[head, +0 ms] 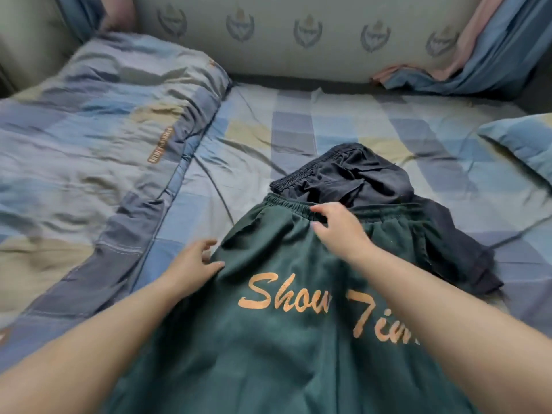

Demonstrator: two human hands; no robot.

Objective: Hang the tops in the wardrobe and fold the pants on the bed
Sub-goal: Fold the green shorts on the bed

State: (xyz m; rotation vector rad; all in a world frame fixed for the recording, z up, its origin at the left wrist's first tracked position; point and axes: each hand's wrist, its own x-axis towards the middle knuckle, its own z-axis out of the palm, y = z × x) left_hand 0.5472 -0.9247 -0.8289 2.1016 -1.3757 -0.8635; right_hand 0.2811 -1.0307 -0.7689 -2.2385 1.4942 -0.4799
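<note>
Checked cotton in blue, grey and pale yellow covers the bed (343, 121) that fills most of our view, and its near edge is hidden under our arms. A quilt (98, 138) in the same check lies rumpled on the left side, its lower part running out of frame. Behind the bed stands a pale padded headboard (268, 34) with a row of crests, and blue and pink cloth (478, 58) hangs down at its right end. A pillow (525, 141) is cut off by the right edge.

We have green pants (268, 339) spread on the bed in front of us, waistband away from us, with orange lettering that our right forearm partly covers; the legs run out of the bottom of the frame. Black shorts (358, 174) lie beyond and partly beneath them, crumpled, so we cannot make out their full shape.

Our right hand (334, 228) rests at the green waistband, its fingers (321, 209) curled and pinching the elastic edge. Our left hand (191, 261) is at the left side seam, with the fingers (209, 245) loosely spread and the thumb touching the cloth; we cannot tell whether it grips the fabric.
</note>
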